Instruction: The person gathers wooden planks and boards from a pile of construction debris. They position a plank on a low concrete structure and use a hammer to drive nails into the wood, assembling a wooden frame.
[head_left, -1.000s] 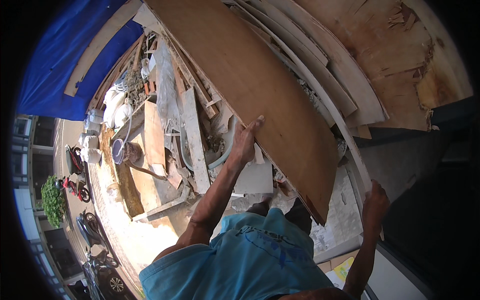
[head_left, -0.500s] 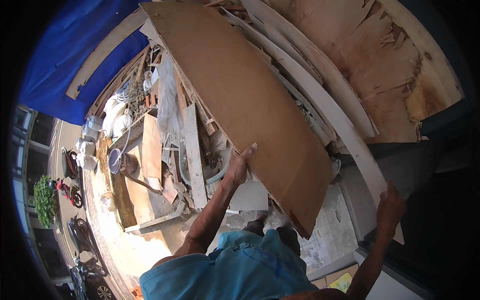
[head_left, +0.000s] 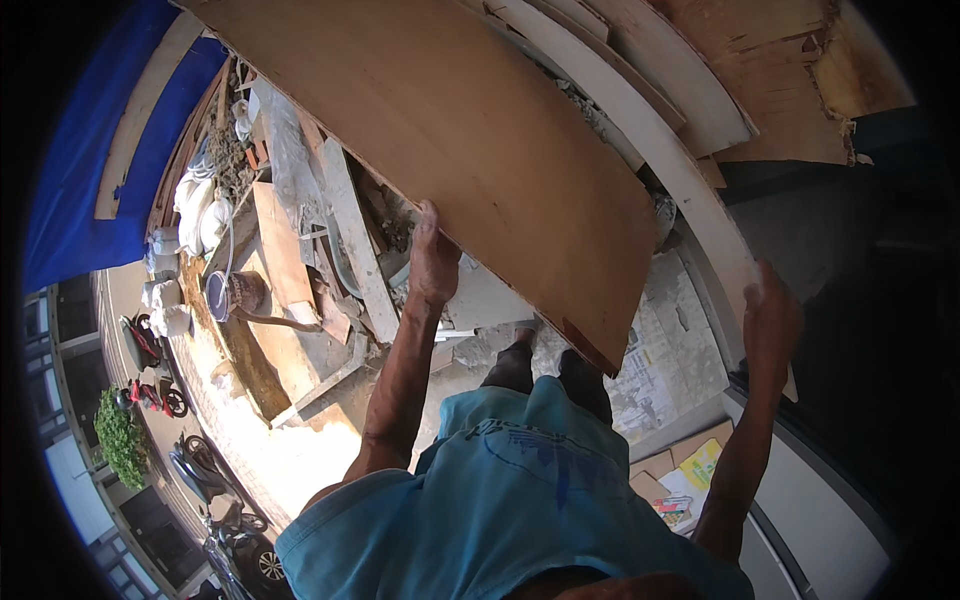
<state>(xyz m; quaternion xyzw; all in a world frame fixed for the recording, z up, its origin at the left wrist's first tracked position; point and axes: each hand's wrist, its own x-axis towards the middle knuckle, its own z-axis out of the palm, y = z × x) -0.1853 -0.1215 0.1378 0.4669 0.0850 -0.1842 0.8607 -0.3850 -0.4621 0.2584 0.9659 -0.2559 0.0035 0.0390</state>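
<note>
- Far left of the brown board (head_left: 480,150): a blue tarpaulin (head_left: 65,225); below it, parked motorcycles (head_left: 152,372) on a paved, sunlit street.
- Left of the board, nearer: a purple-rimmed bucket (head_left: 236,294), then a pale plank (head_left: 358,245) lying on mixed rubble and wood scraps.
- At the board's lower left edge: the left hand (head_left: 434,268), fingers apparently closed on that edge; their grip underneath is hidden.
- The board itself: tilted, between the hands, above the debris. Work judged part-way: board in hand, not set down.
- Below the board's near corner: light grey floor (head_left: 692,350), with printed paper on it.
- Right of the board: a long pale strip (head_left: 665,135), its near end held in the closed fingers of the right hand (head_left: 772,312).
- Beyond the strip: further wooden sheets (head_left: 695,70), overlapping, in neither hand; apparently left to handle.
</note>
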